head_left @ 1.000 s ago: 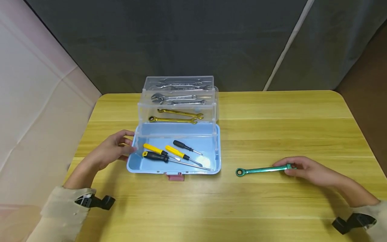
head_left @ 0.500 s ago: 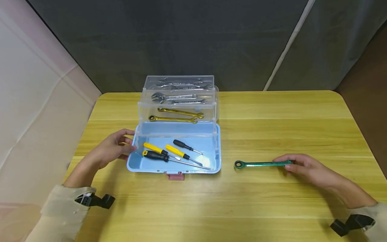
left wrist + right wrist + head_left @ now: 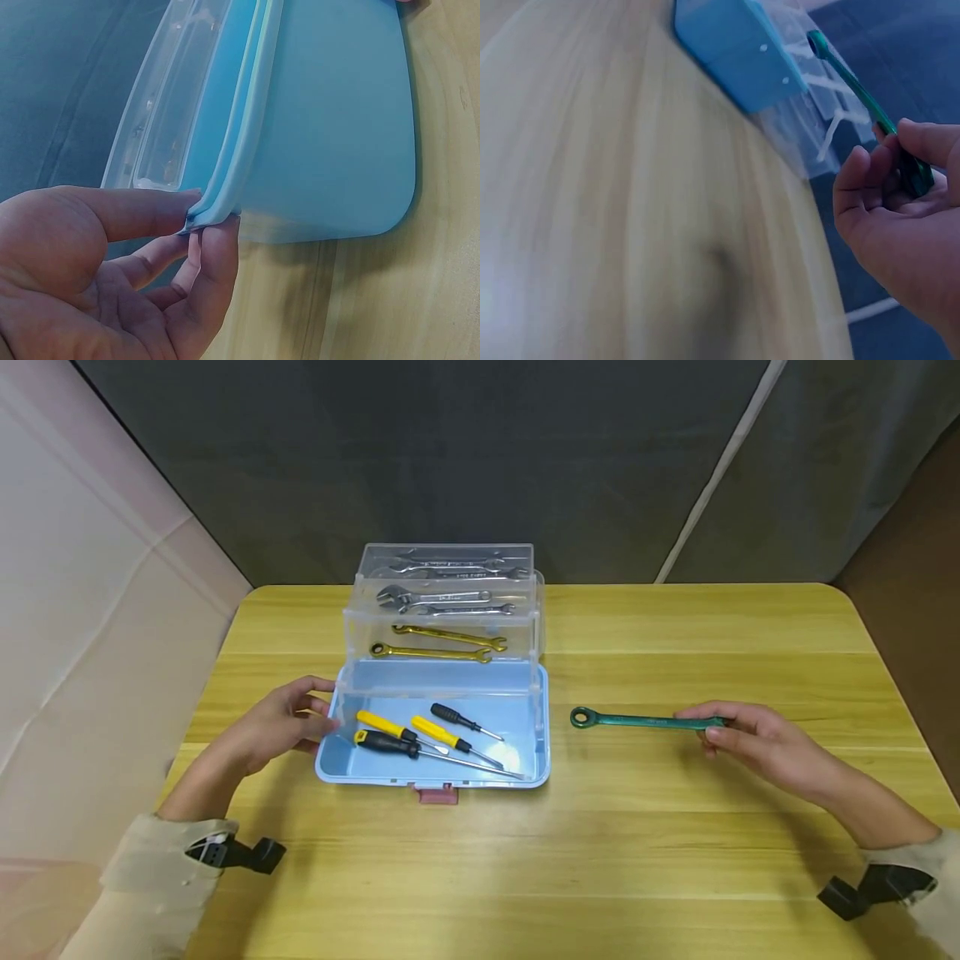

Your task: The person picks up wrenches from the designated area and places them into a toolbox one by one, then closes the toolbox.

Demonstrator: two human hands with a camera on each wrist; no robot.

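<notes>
My right hand (image 3: 761, 743) pinches one end of a green ratchet wrench (image 3: 637, 721), whose ring end points left toward a blue toolbox (image 3: 442, 783). In the right wrist view the wrench (image 3: 859, 90) is held above the table, between thumb and fingers. At the box's left side, my left hand (image 3: 288, 722) grips the rim, thumb and fingers pinching its edge (image 3: 225, 202) in the left wrist view. Inside the bottom lie several screwdrivers, among them a yellow one (image 3: 438, 733) and a long black one (image 3: 386, 742).
Clear stepped trays (image 3: 442, 618) rise behind the box bottom. They hold two gold wrenches (image 3: 431, 652) and several silver wrenches (image 3: 450, 597). A pink latch (image 3: 437, 796) sticks out at the box front. A dark curtain (image 3: 450, 460) hangs behind the wooden table (image 3: 525, 877).
My right hand has lifted the green wrench off the table and moved it away from me and slightly left. The left hand keeps its grip on the box rim.
</notes>
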